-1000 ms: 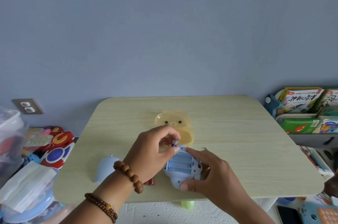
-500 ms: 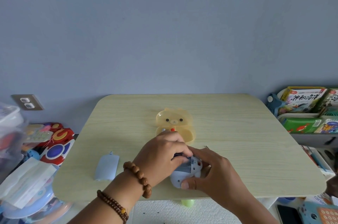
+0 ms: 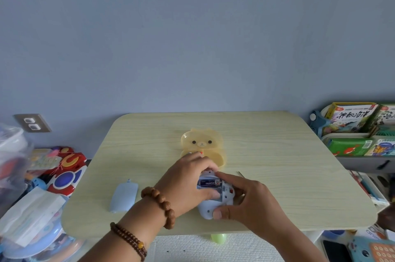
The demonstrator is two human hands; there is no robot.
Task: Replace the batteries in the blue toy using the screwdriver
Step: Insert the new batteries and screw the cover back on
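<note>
The blue toy (image 3: 208,208) lies upside down near the table's front edge with its battery compartment open. A dark battery (image 3: 209,182) with white lettering lies across the compartment's far slot. My left hand (image 3: 186,184) pinches that battery, fingers curled over the toy's far edge and thumb just below the battery. My right hand (image 3: 248,199) grips the toy from the right, thumb on its near end and index finger on its far edge. The toy's pale blue battery cover (image 3: 124,197) lies on the table to the left. A thin dark tip (image 3: 241,173), perhaps the screwdriver, pokes out behind my right hand.
An open yellow bear-shaped case (image 3: 203,144) sits behind my hands on the light wooden table (image 3: 288,165). Toys and a plastic bin (image 3: 12,154) crowd the floor at left. A book rack (image 3: 359,133) stands at right. A green object (image 3: 218,237) shows under the front edge.
My left hand came down from above the toy with the battery, which now lies in the far slot with its label showing. My right hand kept its hold on the toy.
</note>
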